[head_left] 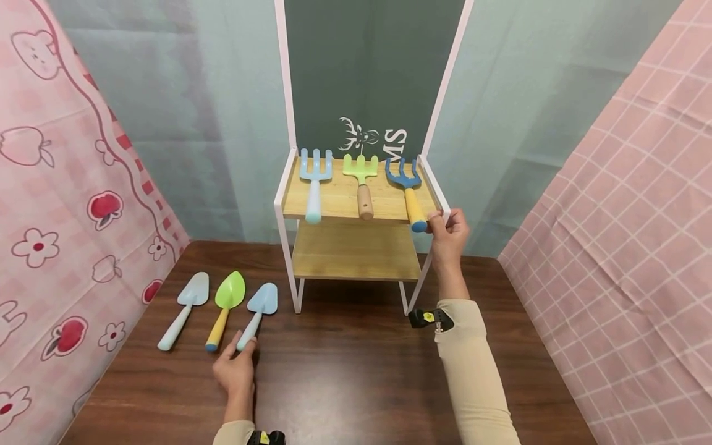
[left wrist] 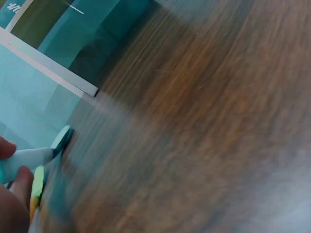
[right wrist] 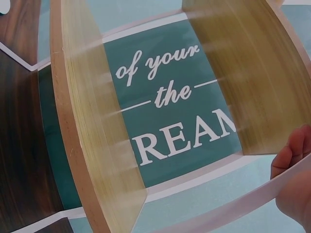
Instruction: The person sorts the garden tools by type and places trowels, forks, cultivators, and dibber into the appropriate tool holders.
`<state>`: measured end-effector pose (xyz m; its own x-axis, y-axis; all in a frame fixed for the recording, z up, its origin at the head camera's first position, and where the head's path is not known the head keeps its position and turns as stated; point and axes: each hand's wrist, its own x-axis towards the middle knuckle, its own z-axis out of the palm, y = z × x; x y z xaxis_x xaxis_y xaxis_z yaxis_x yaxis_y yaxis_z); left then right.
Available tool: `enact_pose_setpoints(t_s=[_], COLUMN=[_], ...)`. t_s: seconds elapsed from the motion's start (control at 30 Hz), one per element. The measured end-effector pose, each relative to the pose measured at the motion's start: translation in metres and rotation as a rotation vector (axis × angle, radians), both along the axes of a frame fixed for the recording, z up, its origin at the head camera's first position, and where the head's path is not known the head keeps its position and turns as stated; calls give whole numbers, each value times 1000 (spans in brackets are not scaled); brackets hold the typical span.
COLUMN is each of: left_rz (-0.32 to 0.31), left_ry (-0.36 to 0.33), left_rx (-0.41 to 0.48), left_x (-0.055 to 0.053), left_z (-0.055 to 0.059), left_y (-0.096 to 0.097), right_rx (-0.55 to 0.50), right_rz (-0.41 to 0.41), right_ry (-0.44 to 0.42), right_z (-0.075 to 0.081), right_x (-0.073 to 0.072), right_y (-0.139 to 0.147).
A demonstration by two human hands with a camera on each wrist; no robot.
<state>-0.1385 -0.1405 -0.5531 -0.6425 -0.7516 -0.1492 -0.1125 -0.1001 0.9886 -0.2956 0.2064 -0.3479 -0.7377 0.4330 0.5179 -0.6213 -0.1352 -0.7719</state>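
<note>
On the table at left, my left hand (head_left: 236,371) pinches the handle of a light blue trowel (head_left: 263,299), which lies to the right of a green trowel with a yellow handle (head_left: 230,290) and a pale grey-blue trowel (head_left: 194,288). My right hand (head_left: 449,241) grips the front right corner of a white-framed shelf rack (head_left: 356,250), fingers on both sides of its post. Its fingertips are close to the handle end of a dark blue hand fork (head_left: 412,207); contact is unclear. A light blue hand fork (head_left: 314,191) and a green hand fork with a wooden handle (head_left: 364,201) lie further left on the top board.
A dark green board with white lettering (head_left: 372,68) rises behind the rack. The brown wooden table (head_left: 356,383) extends in front. Pink patterned cloth (head_left: 61,185) hangs at left and pink checked cloth (head_left: 617,198) at right.
</note>
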Motion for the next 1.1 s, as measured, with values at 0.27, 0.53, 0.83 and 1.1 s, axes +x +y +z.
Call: enact_pose_setpoints(t_s=[0.27, 0.53, 0.83, 1.1], left_rz=[111, 164, 236, 191], left_ry=[160, 270, 355, 545], left_rx=[49, 111, 31, 63], left_x=[4, 2, -6, 2], left_z=[-1, 1, -41, -40], left_y=[5, 4, -4, -12], right_rx=[-4, -15, -18, -25], right_rz=[3, 15, 21, 9], right_ry=[6, -10, -18, -6], right_z=[1, 1, 1, -1], right_x=[0, 0, 1, 0], right_y=[-1, -2, 1, -1])
